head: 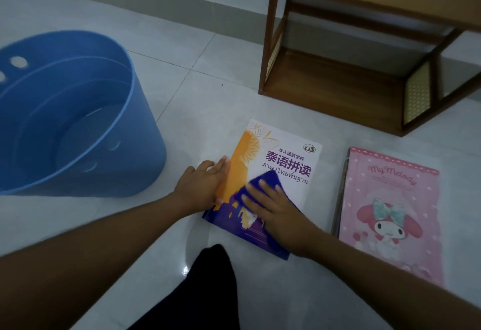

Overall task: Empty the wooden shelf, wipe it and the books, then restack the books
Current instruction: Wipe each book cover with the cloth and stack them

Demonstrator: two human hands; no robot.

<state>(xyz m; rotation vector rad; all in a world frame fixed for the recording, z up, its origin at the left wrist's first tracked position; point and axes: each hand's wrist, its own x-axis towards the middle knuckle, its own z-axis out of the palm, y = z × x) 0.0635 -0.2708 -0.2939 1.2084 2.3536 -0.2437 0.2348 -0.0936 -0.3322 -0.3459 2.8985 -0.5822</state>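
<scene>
Blue cloth (263, 181) lies under the flat, spread fingers of the right hand (273, 212), pressed onto the lower part of a Thai language textbook (273, 157) that lies face up on the tiled floor (208, 100). The left hand (200, 186), fingers straight and together, rests on the textbook's left edge. A pink My Melody book (387, 207) tops a small stack just right of it, the wooden shelf (338, 87) stands beyond, and a blue bucket (151, 147) sits to the left.

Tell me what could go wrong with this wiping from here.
If damp, the cloth under the right hand could warp the book. The bucket, which seems to hold water, stands near the left hand and could get knocked. That hand pins only one edge, so the book may slide on the tiles.
</scene>
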